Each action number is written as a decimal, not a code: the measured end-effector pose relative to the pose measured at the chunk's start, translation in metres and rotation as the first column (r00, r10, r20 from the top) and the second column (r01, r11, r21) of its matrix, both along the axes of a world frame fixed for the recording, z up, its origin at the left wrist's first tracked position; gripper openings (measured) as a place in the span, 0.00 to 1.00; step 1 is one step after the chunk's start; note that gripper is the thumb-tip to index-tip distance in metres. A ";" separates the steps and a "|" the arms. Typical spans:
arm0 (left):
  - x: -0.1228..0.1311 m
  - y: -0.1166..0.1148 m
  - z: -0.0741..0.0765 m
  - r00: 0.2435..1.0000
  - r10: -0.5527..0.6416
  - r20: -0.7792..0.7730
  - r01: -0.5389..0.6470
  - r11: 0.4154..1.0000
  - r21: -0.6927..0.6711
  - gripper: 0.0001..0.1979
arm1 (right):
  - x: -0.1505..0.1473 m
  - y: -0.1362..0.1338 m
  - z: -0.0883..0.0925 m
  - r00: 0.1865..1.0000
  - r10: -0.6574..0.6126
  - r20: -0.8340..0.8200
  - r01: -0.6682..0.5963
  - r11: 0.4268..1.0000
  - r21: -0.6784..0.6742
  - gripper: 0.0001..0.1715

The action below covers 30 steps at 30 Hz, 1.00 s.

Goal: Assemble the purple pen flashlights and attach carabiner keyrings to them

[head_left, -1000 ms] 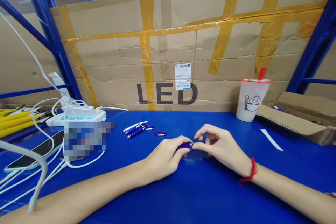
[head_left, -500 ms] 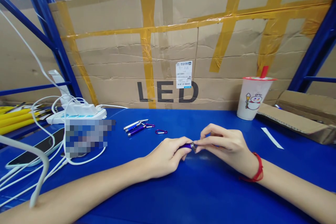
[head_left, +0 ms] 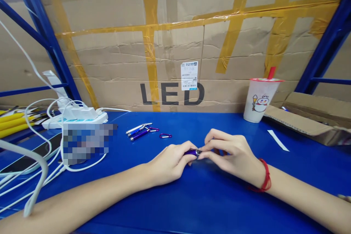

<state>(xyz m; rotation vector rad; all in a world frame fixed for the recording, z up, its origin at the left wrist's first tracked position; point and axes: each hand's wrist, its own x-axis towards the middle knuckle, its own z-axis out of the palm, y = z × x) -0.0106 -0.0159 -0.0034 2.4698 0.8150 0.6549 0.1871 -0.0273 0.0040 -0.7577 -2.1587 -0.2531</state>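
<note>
My left hand [head_left: 171, 164] is closed around a small purple penlight [head_left: 191, 152], its barrel lying sideways between thumb and fingers. Its silver end points right, where the thumb and index finger of my right hand [head_left: 233, 155] pinch it. Fingertips hide any small part at that end. Behind my left hand lies a purple carabiner clip [head_left: 165, 136]. Farther left, several slim penlights [head_left: 138, 132] in silver, blue and purple sit side by side, with another purple clip at their end.
The blue tabletop [head_left: 175, 204] ends at a large cardboard sheet [head_left: 120, 62]. A drink cup [head_left: 260, 102], a white strip [head_left: 278, 140] and an open carton [head_left: 304, 124] stand or lie right. Left are a power strip [head_left: 79, 119], cables and a phone [head_left: 33, 155].
The view has shifted slightly, so everything sits a little farther left. My right fingertips have closed in tighter on the penlight's silver end; the left hand keeps its hold.
</note>
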 end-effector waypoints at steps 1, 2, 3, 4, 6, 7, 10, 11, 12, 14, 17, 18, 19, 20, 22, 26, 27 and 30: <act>0.000 0.000 0.000 1.000 0.010 0.006 -0.010 1.000 0.003 0.08 | 0.000 0.000 -0.001 1.000 -0.002 -0.022 0.001 0.999 -0.037 0.15; 0.000 0.000 -0.001 1.000 0.021 0.011 -0.021 1.000 0.008 0.08 | -0.001 0.000 -0.002 0.999 -0.001 -0.043 -0.002 0.997 -0.075 0.15; 0.000 0.000 -0.001 0.999 0.029 0.017 -0.029 0.999 0.014 0.07 | -0.001 0.001 -0.003 0.998 0.001 -0.061 -0.008 0.994 -0.111 0.15; 0.000 -0.001 -0.001 0.999 0.034 0.025 -0.035 0.999 0.021 0.07 | -0.002 0.001 -0.003 0.997 0.006 -0.076 -0.017 0.990 -0.142 0.16; 0.001 -0.001 -0.001 0.998 0.044 0.041 -0.045 0.998 0.036 0.07 | -0.003 0.001 -0.005 0.995 0.011 -0.099 -0.029 0.982 -0.186 0.15; 0.001 -0.001 -0.001 0.998 0.048 0.049 -0.050 0.998 0.044 0.07 | -0.003 0.001 -0.005 0.994 0.009 -0.108 -0.031 0.979 -0.203 0.15; 0.002 -0.001 0.000 0.997 0.056 0.062 -0.060 0.995 0.073 0.06 | -0.006 0.001 -0.005 0.991 -0.013 -0.135 -0.023 0.965 -0.262 0.16; 0.002 -0.001 0.000 0.996 0.056 0.063 -0.061 0.995 0.079 0.06 | -0.007 0.000 -0.004 0.989 -0.026 -0.144 -0.017 0.957 -0.289 0.16; 0.002 -0.001 0.000 0.997 0.054 0.063 -0.059 0.995 0.084 0.05 | -0.008 0.000 -0.004 0.988 -0.041 -0.151 -0.009 0.948 -0.319 0.17; 0.002 -0.001 0.000 0.997 0.053 0.061 -0.058 0.994 0.090 0.05 | -0.010 -0.001 -0.003 0.984 -0.072 -0.161 0.005 0.924 -0.383 0.17; 0.002 -0.001 -0.001 0.996 0.060 0.060 -0.066 0.991 0.114 0.03 | -0.012 -0.002 -0.002 0.979 -0.102 -0.175 0.005 0.878 -0.479 0.18; 0.001 -0.001 -0.001 0.996 0.064 0.061 -0.071 0.989 0.126 0.03 | -0.013 -0.001 -0.002 0.977 -0.105 -0.183 -0.004 0.860 -0.511 0.18; 0.001 -0.001 -0.002 0.996 0.069 0.064 -0.077 0.987 0.138 0.02 | -0.013 -0.001 -0.003 0.975 -0.105 -0.194 -0.018 0.839 -0.543 0.18; 0.001 -0.001 -0.003 0.995 0.073 0.068 -0.082 0.985 0.149 0.02 | -0.014 -0.001 -0.003 0.973 -0.104 -0.205 -0.035 0.816 -0.577 0.19; 0.001 0.000 -0.003 0.994 0.085 0.071 -0.096 0.982 0.164 0.02 | -0.014 0.001 -0.003 0.967 -0.106 -0.233 -0.068 0.771 -0.633 0.19; 0.002 0.002 -0.003 0.990 0.128 0.058 -0.136 0.978 0.158 0.02 | -0.014 0.002 -0.003 0.956 -0.129 -0.264 -0.087 0.733 -0.674 0.20; 0.002 0.002 -0.002 0.989 0.139 0.054 -0.145 0.978 0.152 0.02 | -0.014 0.002 -0.002 0.955 -0.134 -0.264 -0.086 0.726 -0.682 0.21; 0.003 0.002 -0.001 0.988 0.149 0.049 -0.155 0.979 0.135 0.02 | -0.013 0.003 -0.001 0.956 -0.144 -0.256 -0.084 0.701 -0.708 0.21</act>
